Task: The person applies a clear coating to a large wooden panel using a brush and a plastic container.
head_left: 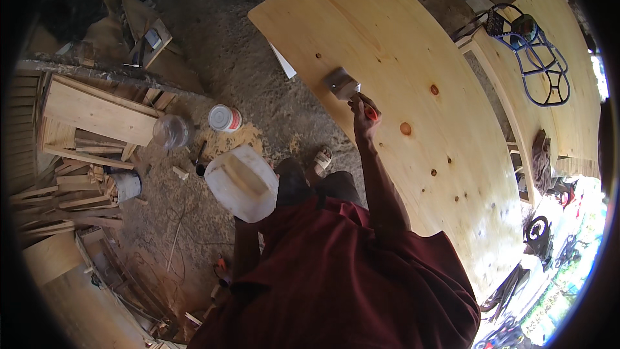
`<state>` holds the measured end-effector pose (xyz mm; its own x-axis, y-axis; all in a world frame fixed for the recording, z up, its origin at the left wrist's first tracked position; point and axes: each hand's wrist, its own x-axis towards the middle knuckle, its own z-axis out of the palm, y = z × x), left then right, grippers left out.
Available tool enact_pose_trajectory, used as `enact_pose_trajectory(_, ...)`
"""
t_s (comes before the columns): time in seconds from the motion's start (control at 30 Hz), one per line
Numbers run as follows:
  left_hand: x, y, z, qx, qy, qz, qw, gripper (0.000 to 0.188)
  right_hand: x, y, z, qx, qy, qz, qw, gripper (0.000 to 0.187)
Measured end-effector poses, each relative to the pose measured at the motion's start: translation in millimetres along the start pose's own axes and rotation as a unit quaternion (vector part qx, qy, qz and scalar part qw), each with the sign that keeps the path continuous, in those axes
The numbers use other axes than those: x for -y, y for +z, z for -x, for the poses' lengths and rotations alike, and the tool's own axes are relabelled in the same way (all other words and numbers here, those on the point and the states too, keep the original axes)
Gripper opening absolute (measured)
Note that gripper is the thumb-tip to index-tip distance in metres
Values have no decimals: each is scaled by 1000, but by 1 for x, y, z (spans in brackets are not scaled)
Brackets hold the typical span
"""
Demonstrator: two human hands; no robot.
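One hand, the right hand (365, 116), grasps a red-handled brush (343, 83) over the left edge of a knotty wooden panel (400, 181), while the left arm (246, 245) reaches beneath a white plastic container (258, 208), its hand hidden and grip impossible to tell. Farther left, a white-and-red can (225, 118) stands near piled lumber (97, 113); at far right lies a dark metal frame (546, 68).

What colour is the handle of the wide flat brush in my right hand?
The wide flat brush's handle looks orange-red, showing in the head view.
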<state>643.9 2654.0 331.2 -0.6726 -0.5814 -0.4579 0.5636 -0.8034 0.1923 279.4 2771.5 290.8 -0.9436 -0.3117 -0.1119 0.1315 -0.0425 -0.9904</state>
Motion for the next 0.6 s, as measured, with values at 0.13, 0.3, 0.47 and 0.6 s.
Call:
enact_pose_trajectory(0.13, 15, -11, 21, 0, 2, -2, 1000, 92, 4, -27, 19, -11, -11, 16, 1000, 29)
enact_pose_trajectory(0.3, 39, -27, 56, -10, 2, 6, 1000, 93, 7, -68, 43, -21, -5, -1, 1000, 31)
enact_pose_trajectory(0.47, 62, -44, 99, -17, 10, 13, 1000, 94, 13, -108, 65, -14, -1, -1, 1000, 31)
enact_pose_trajectory(0.6, 87, -64, 143, -23, 23, -9, 999, 93, 11, -147, 82, 4, 4, 10, 1000, 37)
